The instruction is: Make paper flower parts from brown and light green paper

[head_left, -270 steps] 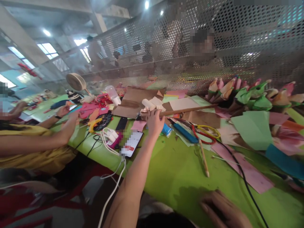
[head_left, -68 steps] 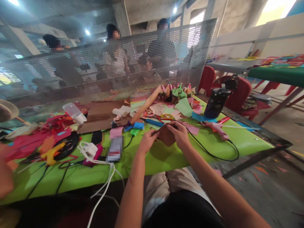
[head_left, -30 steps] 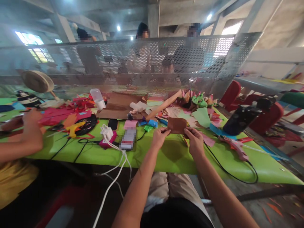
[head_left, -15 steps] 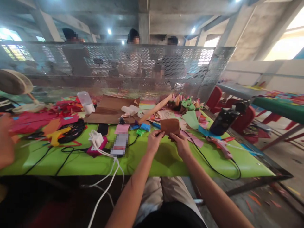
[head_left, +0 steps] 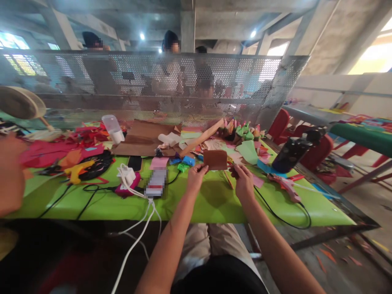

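Observation:
A small brown piece of paper (head_left: 215, 159) is held up over the table, its left lower corner pinched between the thumb and fingers of my left hand (head_left: 196, 178). Just right of the paper, my right hand (head_left: 243, 181) has its fingers curled together, a little apart from the paper's edge. What those fingers hold, if anything, is too small to make out. Between my hands, below the paper, a thin yellow-orange strip (head_left: 228, 179) shows against the green table cover (head_left: 211, 204).
A pink glue gun (head_left: 286, 187) with a black cord and a dark bottle (head_left: 290, 153) are at right. Left stand a phone (head_left: 156, 183), white cables, and a yellow glue gun (head_left: 76, 171). Paper scraps and brown cardboard (head_left: 147, 136) cover the back. Another person's arm (head_left: 12, 175) is at far left.
My right hand has come off the paper and moved slightly right. The paper stays in my left hand, tilted a little differently. The view has shifted slightly.

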The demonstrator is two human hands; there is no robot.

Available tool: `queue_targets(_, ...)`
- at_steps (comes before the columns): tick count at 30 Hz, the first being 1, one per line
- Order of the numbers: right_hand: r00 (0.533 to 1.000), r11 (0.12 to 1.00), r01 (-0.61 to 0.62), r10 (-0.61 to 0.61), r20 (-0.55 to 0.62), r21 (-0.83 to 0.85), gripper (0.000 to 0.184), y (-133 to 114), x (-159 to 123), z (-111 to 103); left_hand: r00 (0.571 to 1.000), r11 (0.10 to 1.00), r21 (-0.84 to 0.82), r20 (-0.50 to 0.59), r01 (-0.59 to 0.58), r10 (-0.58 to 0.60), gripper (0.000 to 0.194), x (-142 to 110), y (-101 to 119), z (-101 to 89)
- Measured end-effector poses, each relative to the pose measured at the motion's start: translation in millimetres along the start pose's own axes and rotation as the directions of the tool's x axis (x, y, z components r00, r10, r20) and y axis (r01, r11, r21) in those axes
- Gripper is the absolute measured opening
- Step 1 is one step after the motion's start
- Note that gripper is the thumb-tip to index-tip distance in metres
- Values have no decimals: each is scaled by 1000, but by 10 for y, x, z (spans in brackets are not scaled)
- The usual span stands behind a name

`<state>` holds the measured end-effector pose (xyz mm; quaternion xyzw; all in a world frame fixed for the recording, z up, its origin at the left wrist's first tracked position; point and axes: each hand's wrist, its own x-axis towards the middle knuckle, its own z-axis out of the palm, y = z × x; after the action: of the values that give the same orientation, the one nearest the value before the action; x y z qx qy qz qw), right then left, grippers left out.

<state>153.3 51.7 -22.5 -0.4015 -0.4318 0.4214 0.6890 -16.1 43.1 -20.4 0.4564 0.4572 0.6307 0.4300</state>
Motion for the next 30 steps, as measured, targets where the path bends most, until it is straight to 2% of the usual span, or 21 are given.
queue_targets(3, 999, 1000, -2, 3, 54, -18, 37, 1, -21, 32, 999, 1000, 22, 34, 0, -1, 24, -12, 23, -6)
queue_targets(7, 994, 1000, -3, 6, 114, -24, 37, 10, -58, 69, 991, 997, 74, 130, 8, -17, 21, -39, 26, 13)
queue_targets(11, 987, 999, -20, 25, 158, -37, 36, 33, -73, 55, 982, 999, 36, 191, -5, -2, 30, -42, 6, 31)
queue_targets(15, 974, 997, -41, 55, 219, -67, 38, 48, -94, 57, 989, 999, -34, 143, -37, 41, 35, -32, 18, 23)
queue_targets(17, 972, 996, -37, 55, 228, -82, 39, 49, -101, 60, 993, 999, 13, 107, -52, 50, 32, -36, 35, 6)
queue_targets(21, 978, 994, -11, 33, 204, -106, 37, 41, -96, 41, 993, 995, 79, 108, -60, 52, 28, -56, 59, -12)
queue_targets(25, 982, 993, -2, 25, 187, -120, 35, 35, -91, 26, 994, 999, -12, 105, -34, 35, 24, -59, 60, 10)
queue_targets(30, 978, 991, -11, 38, 206, -130, 35, 10, -98, 44, 1000, 996, -87, 11, -15, 16, 21, -23, 82, 14)
